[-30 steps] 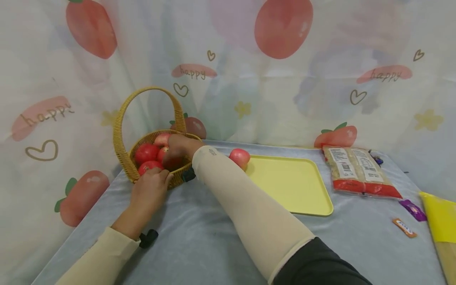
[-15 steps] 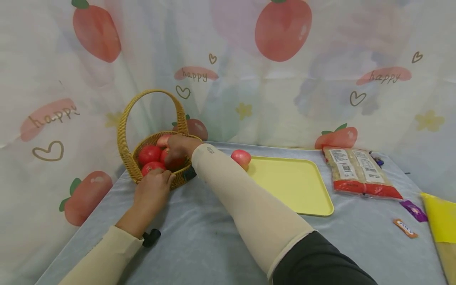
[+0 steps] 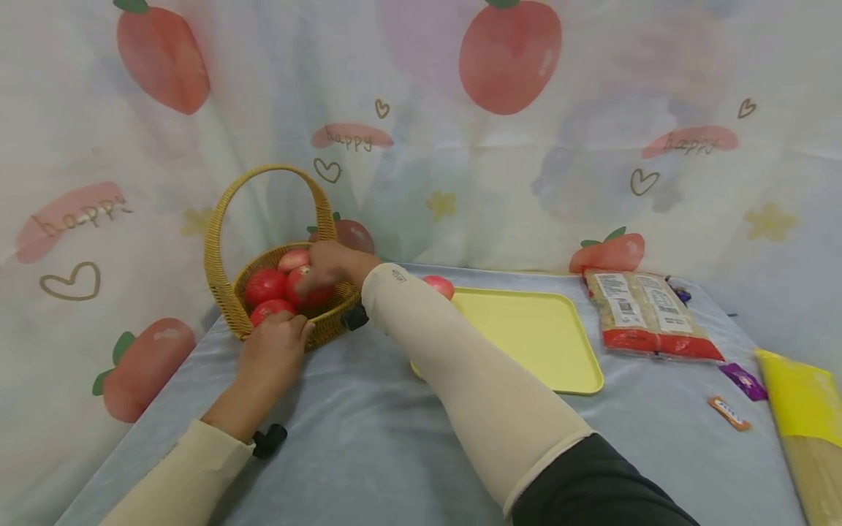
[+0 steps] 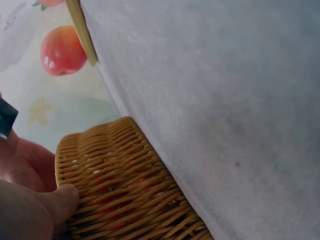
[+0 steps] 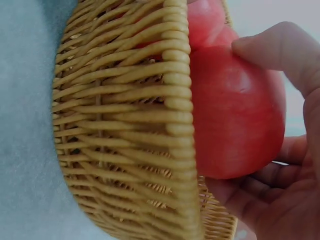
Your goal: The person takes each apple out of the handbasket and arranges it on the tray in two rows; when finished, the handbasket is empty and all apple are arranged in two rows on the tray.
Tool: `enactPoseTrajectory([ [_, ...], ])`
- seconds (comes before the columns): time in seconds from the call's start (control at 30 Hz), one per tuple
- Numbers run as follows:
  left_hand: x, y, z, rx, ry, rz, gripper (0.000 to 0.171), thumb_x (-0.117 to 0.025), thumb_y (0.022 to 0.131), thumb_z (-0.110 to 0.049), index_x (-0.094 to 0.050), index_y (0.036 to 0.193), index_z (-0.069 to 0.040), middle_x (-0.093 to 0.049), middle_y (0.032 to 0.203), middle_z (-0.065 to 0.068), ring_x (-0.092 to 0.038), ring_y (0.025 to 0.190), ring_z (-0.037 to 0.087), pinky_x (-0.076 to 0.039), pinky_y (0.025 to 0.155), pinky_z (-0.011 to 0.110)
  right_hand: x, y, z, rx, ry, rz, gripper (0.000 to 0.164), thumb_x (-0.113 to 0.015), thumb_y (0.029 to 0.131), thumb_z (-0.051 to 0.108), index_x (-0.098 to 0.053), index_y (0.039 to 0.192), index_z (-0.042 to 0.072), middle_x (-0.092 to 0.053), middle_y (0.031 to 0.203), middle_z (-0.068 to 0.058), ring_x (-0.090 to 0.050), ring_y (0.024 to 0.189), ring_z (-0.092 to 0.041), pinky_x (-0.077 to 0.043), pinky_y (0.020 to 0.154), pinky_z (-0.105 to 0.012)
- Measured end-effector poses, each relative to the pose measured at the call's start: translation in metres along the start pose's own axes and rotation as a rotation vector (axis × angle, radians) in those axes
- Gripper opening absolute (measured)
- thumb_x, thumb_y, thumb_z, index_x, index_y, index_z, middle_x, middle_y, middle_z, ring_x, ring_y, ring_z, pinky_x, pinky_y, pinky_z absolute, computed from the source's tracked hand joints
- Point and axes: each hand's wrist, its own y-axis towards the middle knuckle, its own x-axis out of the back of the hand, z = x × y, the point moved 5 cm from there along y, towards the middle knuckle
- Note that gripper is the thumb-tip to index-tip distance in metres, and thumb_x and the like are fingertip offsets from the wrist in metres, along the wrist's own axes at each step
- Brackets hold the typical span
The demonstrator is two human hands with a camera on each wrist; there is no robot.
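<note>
A wicker basket (image 3: 325, 332) with a tall arched handle stands at the table's left, holding several red apples (image 3: 265, 286). My left hand (image 3: 272, 354) grips its near rim; in the left wrist view the thumb (image 4: 65, 200) lies against the woven outside. Reaching into the basket from the right, my right hand (image 3: 337, 264) holds one red apple (image 5: 237, 115). The right wrist view shows the thumb over its top and the fingers curled beneath, with the apple rising above the basket rim (image 5: 180, 125).
A yellow tray (image 3: 526, 340) lies right of the basket, partly behind my right sleeve. Another apple (image 3: 439, 286) sits at its far left corner. Farther right are a clear bag with red trim (image 3: 651, 314), two small wrapped snacks (image 3: 729, 413) and a yellow-topped packet (image 3: 802, 409).
My right hand has shifted slightly right relative to the basket, so more of the held apple shows. My left hand stays on the rim. The head view has swung a little.
</note>
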Motion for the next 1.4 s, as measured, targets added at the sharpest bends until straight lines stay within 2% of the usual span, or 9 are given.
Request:
enactPoseTrajectory([
  [0.07, 0.001, -0.001, 0.001, -0.005, 0.001, -0.005, 0.024, -0.066, 0.1, -0.014, -0.062, 0.078, -0.004, -0.056, 0.076, 0.015, -0.062, 0.078, 0.043, -0.052, 0.064, 0.057, 0.002, -0.002, 0.0, 0.02, 0.024, -0.011, 0.046, -0.073, 0.084, 0.05, -0.069, 0.114, 0.016, -0.069, 0.113, 0.003, -0.062, 0.099, -0.012, -0.051, 0.08, -0.021],
  [0.17, 0.003, -0.003, 0.002, -0.005, 0.004, -0.005, 0.023, -0.066, 0.1, -0.014, -0.064, 0.08, -0.004, -0.057, 0.076, 0.015, -0.062, 0.079, 0.043, -0.053, 0.065, 0.058, 0.005, -0.007, -0.001, 0.054, 0.081, -0.031, 0.04, -0.073, 0.084, 0.049, -0.072, 0.107, 0.016, -0.071, 0.105, 0.004, -0.062, 0.092, -0.011, -0.051, 0.076, -0.022],
  [0.27, 0.004, -0.004, 0.004, -0.011, 0.009, 0.006, 0.02, -0.067, 0.1, -0.014, -0.066, 0.083, -0.003, -0.058, 0.078, 0.015, -0.062, 0.079, 0.042, -0.053, 0.066, 0.058, 0.009, -0.015, -0.005, 0.062, 0.145, -0.048, 0.035, -0.074, 0.084, 0.049, -0.072, 0.097, 0.016, -0.067, 0.083, 0.005, -0.057, 0.077, -0.012, -0.05, 0.068, -0.024],
  [0.33, 0.004, -0.004, 0.004, -0.014, 0.013, 0.018, 0.019, -0.067, 0.1, -0.014, -0.066, 0.084, -0.003, -0.058, 0.079, 0.015, -0.062, 0.079, 0.042, -0.053, 0.066, 0.058, 0.014, -0.021, -0.008, 0.067, 0.17, -0.068, 0.036, -0.075, 0.084, 0.05, -0.072, 0.097, 0.017, -0.066, 0.08, 0.006, -0.057, 0.074, -0.011, -0.05, 0.067, -0.024],
  [0.43, 0.004, -0.004, 0.005, -0.017, 0.017, 0.026, 0.018, -0.067, 0.099, -0.014, -0.068, 0.086, -0.002, -0.059, 0.079, 0.016, -0.062, 0.079, 0.042, -0.053, 0.066, 0.058, 0.021, -0.03, -0.012, 0.08, 0.199, -0.099, 0.037, -0.075, 0.083, 0.05, -0.073, 0.099, 0.017, -0.068, 0.082, 0.005, -0.059, 0.076, -0.012, -0.05, 0.069, -0.024],
  [0.6, 0.005, -0.004, 0.006, -0.02, 0.018, 0.028, 0.015, -0.067, 0.099, -0.013, -0.07, 0.091, -0.001, -0.06, 0.081, 0.017, -0.063, 0.08, 0.043, -0.053, 0.067, 0.059, 0.032, -0.043, -0.016, 0.126, 0.265, -0.125, 0.039, -0.075, 0.083, 0.047, -0.075, 0.103, 0.014, -0.068, 0.1, 0.0, -0.062, 0.087, -0.014, -0.053, 0.073, -0.024],
  [0.77, 0.005, -0.003, 0.005, -0.012, 0.008, 0.046, 0.015, -0.066, 0.1, -0.014, -0.072, 0.096, -0.001, -0.061, 0.084, 0.017, -0.063, 0.083, 0.043, -0.054, 0.069, 0.06, 0.037, -0.057, -0.024, 0.125, 0.338, -0.136, 0.054, -0.077, 0.082, 0.047, -0.069, 0.121, 0.01, -0.065, 0.113, 0.0, -0.062, 0.096, -0.014, -0.053, 0.077, -0.023],
  [1.2, 0.004, -0.002, 0.001, -0.018, -0.002, 0.042, 0.017, -0.066, 0.1, -0.014, -0.073, 0.102, 0.001, -0.064, 0.089, 0.02, -0.064, 0.085, 0.044, -0.054, 0.07, 0.062, 0.048, -0.095, -0.051, 0.073, 0.445, -0.165, 0.062, -0.077, 0.086, 0.044, -0.061, 0.136, 0.011, -0.067, 0.121, 0.0, -0.061, 0.107, -0.015, -0.054, 0.086, -0.026],
  [1.4, 0.003, -0.002, -0.002, -0.035, -0.013, 0.025, 0.015, -0.066, 0.099, -0.013, -0.071, 0.095, 0.001, -0.062, 0.086, 0.019, -0.063, 0.083, 0.045, -0.053, 0.069, 0.061, 0.05, -0.113, -0.068, 0.053, 0.495, -0.188, 0.063, -0.08, 0.086, 0.04, -0.06, 0.138, 0.01, -0.066, 0.122, -0.001, -0.06, 0.109, -0.018, -0.055, 0.088, -0.029],
])
